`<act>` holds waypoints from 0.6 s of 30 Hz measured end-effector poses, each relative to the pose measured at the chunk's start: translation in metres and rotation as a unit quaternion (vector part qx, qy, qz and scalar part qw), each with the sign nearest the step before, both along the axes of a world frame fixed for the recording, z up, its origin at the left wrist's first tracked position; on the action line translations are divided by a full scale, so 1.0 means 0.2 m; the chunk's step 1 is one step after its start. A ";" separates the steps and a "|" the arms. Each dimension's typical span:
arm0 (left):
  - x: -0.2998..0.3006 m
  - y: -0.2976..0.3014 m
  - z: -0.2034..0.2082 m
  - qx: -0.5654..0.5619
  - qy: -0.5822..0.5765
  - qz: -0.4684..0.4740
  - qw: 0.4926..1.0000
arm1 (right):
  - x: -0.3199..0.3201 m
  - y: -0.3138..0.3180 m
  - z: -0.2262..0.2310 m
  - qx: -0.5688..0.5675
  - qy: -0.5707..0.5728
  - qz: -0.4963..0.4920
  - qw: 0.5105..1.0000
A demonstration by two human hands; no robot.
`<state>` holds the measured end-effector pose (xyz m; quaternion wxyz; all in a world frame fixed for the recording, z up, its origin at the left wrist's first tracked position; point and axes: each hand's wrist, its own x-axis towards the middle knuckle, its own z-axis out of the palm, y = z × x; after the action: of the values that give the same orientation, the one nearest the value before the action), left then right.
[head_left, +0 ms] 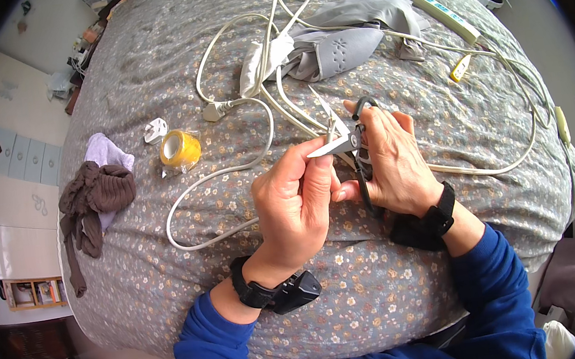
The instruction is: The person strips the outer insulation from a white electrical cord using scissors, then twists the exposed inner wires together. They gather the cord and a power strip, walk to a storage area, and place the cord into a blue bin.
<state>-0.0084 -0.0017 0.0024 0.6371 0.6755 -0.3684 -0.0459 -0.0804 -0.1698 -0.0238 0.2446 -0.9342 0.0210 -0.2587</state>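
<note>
Head view, now. A person works over a bed (357,292) covered in floral cloth, with both hands brought together near the middle. The left hand (298,207) has thumb and forefinger pinched on a slender end, apparently that of the white cable (167,221); the fingertips hide its exact form. The right hand (402,159) grips the black-handled scissors (353,141) through the loops, blades parted, one pointing away from the person and the other lying across the left fingertips. To the left of the hands lie a plug (214,111) and a yellow tape roll (185,148); a power strip (445,16) lies beyond them at the right. The step in hand is judged to be trimming or stripping the cable end. The next move would call for a firm pinch, fingertips clear of the edge, and a light, controlled squeeze; whether the blades touch the cable cannot be told.
</note>
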 end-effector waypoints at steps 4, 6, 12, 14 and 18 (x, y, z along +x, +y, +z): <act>-0.01 0.00 -0.01 -0.008 0.028 -0.002 1.000 | 0.00 -0.01 -0.01 0.006 -0.004 -0.010 1.000; -0.02 -0.01 -0.01 -0.015 0.036 -0.005 0.999 | 0.01 -0.01 -0.01 0.002 -0.009 -0.013 1.000; -0.04 0.01 0.01 -0.012 0.081 -0.021 0.996 | -0.01 -0.03 0.00 -0.017 -0.010 -0.015 1.000; -0.05 0.00 0.01 -0.011 0.087 -0.018 0.996 | -0.01 -0.04 0.00 -0.021 -0.018 -0.014 1.000; -0.08 0.00 0.02 -0.020 0.097 -0.019 0.995 | 0.00 -0.06 -0.01 -0.014 -0.029 -0.013 0.999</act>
<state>-0.0235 -0.0018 0.0057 0.6822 0.6480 -0.3183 -0.1157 -0.0811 -0.1809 -0.0259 0.2284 -0.9294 0.0221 -0.2891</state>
